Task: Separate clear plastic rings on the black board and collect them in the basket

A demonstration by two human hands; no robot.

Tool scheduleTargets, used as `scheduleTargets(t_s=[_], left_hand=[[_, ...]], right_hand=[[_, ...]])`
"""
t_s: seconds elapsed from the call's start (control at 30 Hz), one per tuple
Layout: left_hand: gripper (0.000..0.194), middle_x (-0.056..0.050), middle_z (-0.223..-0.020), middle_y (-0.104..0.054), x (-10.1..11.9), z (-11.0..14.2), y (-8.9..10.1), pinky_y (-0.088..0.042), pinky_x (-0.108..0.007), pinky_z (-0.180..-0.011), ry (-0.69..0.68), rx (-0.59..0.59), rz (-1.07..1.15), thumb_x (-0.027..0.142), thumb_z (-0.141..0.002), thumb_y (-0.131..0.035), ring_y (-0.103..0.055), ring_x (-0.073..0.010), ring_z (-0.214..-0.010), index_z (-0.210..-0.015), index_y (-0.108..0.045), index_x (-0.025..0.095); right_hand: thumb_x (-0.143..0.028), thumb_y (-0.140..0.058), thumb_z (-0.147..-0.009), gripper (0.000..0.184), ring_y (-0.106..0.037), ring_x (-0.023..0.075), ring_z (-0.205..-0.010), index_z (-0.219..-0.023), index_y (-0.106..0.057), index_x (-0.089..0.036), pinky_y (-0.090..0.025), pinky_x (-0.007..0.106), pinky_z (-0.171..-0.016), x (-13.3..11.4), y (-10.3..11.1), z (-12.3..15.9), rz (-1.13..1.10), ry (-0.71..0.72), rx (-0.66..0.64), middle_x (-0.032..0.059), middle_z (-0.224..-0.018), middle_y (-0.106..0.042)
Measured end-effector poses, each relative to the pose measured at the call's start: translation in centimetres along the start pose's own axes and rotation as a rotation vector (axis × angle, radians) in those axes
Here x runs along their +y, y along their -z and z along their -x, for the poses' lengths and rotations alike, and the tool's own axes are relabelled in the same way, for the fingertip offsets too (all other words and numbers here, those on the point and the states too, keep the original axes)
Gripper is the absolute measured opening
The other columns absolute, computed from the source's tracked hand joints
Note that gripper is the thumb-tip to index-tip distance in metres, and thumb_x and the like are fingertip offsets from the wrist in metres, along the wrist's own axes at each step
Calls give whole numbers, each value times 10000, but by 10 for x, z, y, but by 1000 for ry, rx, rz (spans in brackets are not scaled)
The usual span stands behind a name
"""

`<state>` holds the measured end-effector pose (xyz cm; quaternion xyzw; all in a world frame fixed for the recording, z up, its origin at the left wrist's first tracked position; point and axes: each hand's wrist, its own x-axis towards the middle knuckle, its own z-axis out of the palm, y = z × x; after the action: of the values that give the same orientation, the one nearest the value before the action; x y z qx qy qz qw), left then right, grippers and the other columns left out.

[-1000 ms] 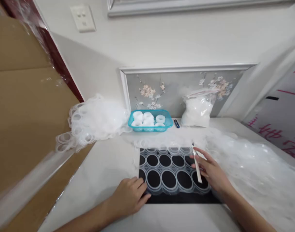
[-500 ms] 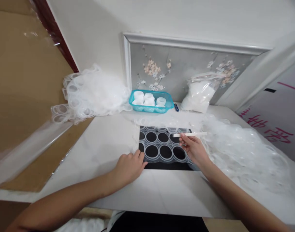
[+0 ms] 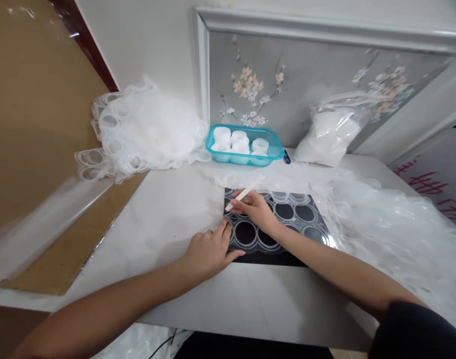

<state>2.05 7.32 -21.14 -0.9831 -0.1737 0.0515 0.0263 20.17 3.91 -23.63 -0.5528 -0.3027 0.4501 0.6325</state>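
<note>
A black mat (image 3: 273, 259) lies on the table with a clear sheet of joined rings (image 3: 257, 238) spread over it. My left hand (image 3: 208, 251) rests on the left edge of the sheet and mat, fingers stretched and thumb apart. Pinched in my right hand (image 3: 260, 213) is a slim white stick-like tool (image 3: 246, 192), slanting down to the left. Its lower end is at the upper left of the sheet, just above my left fingertips. I cannot tell whether that end touches the sheet. My right hand and forearm hide several rings.
A blue basket (image 3: 246, 159) of white ring stacks (image 3: 240, 142) stands at the back. Right of it are a small dark blue object (image 3: 287, 157) and a zip bag of white material (image 3: 329, 137). Clear ring sheets heap up on the left (image 3: 149, 132) and right (image 3: 396, 229).
My right hand has carried the white tool leftward across the sheet, close to my left hand. My left hand stays on the sheet's edge, its fingers straighter. The view has shifted slightly.
</note>
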Motion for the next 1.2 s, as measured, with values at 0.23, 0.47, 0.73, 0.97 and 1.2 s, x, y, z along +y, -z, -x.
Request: scheduleTargets(t_s=[0.23,0.47,0.73,0.97,1.2], left_hand=[[762,-220,-1430,-423,-2,-5,-2,-547,-376,-602,10,-67,14,648,-913,-359,-691,-276,-766,-1416,-424,79],[739,-216,-1426,-430,-3,-6,0,-542,-382,-578,14,-62,25,642,-912,-375,-691,-279,-748,-1407,-449,98],[719,-199,-1444,-411,-4,-7,-3,-529,-394,-549,-6,-49,31,630,-922,-357,-688,-282,-719,-1407,-451,108],[707,-204,-1424,-438,-5,-8,-1,-524,-377,-569,14,-58,67,625,-911,-404,-684,-291,-778,-1400,-459,117],[731,-223,-1404,-455,-4,-8,0,-520,-371,-560,13,-74,40,625,-927,-358,-685,-289,-762,-1413,-432,84]], right_hand=[[-444,-772,-692,322,-698,189,-749,-846,-631,-198,-600,355,-771,15,6,0,46,111,38,8,-727,-697],[-449,-766,-701,318,-699,188,-772,-848,-628,-204,-604,347,-776,13,6,2,68,99,49,11,-751,-698],[-459,-767,-696,327,-689,187,-763,-851,-630,-205,-595,350,-779,12,7,3,80,89,39,12,-745,-693],[-502,-744,-704,333,-681,202,-757,-834,-625,-219,-593,384,-778,10,6,5,158,108,31,20,-751,-692],[-435,-649,-823,219,-680,203,-744,-845,-659,-218,-568,347,-709,8,9,14,415,264,-18,42,-809,-705]])
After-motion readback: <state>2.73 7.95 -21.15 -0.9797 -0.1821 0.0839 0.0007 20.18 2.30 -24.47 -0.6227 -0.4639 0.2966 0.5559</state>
